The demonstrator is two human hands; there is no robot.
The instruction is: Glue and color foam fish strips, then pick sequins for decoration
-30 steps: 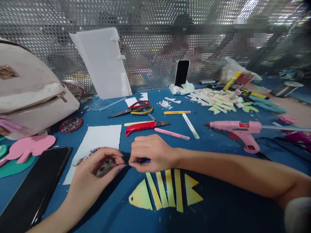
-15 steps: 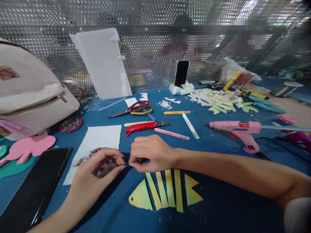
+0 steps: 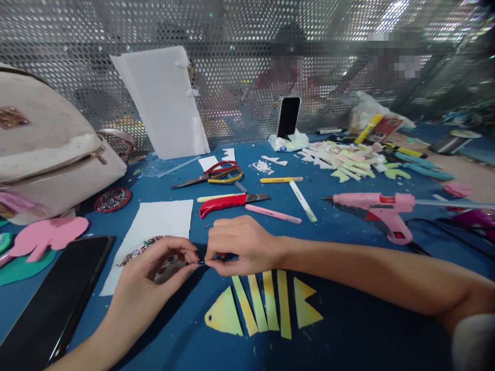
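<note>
My left hand (image 3: 160,268) and my right hand (image 3: 237,245) meet fingertip to fingertip above the blue table, both closed in a pinch. Between them runs a tiny, thin dark piece (image 3: 201,263), too small to identify. Below my right hand lies a fish cut from yellow-green sheet: a head (image 3: 225,313) with a dark eye, several separate strips (image 3: 271,304), and a notched tail (image 3: 305,303). Beneath and behind my left hand is a white paper (image 3: 164,216) bearing a heap of colourful small beads or sequins (image 3: 139,250).
Beyond my hands lie a red-handled knife (image 3: 222,204), scissors (image 3: 212,174) and markers (image 3: 274,213). A pink glue gun (image 3: 381,206) with its cord is at right, near a pile of cut scraps (image 3: 344,159). At left are a black phone (image 3: 58,293) and a pale backpack (image 3: 50,149).
</note>
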